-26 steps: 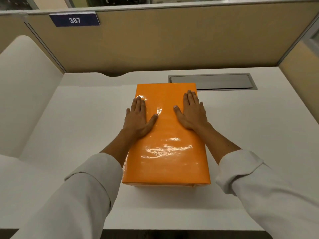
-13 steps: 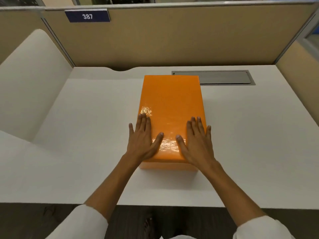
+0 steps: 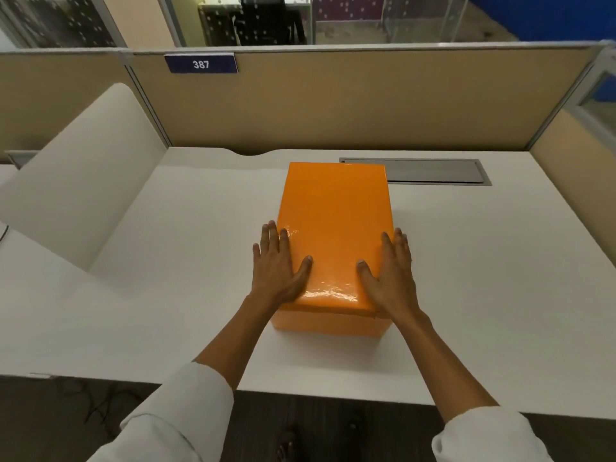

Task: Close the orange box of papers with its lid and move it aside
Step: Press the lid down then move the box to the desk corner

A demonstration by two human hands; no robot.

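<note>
The orange box (image 3: 333, 323) stands in the middle of the white desk (image 3: 166, 278) with its glossy orange lid (image 3: 335, 221) seated on top; no papers show. My left hand (image 3: 276, 266) lies at the lid's near left edge, thumb on top and fingers down the left side. My right hand (image 3: 390, 271) mirrors it at the near right edge, thumb on the lid and fingers along the right side. Both hands press against the box from either side.
A grey metal cable hatch (image 3: 433, 171) is set into the desk just behind and right of the box. Tan partition walls (image 3: 333, 105) enclose the desk at the back and right; a white curved divider (image 3: 83, 171) rises on the left. The desk's front edge (image 3: 300, 395) is near me.
My hands slid from flat on the lid's middle back to its near end, then outward to the left and right edges. The view has pulled back and tilted up.
</note>
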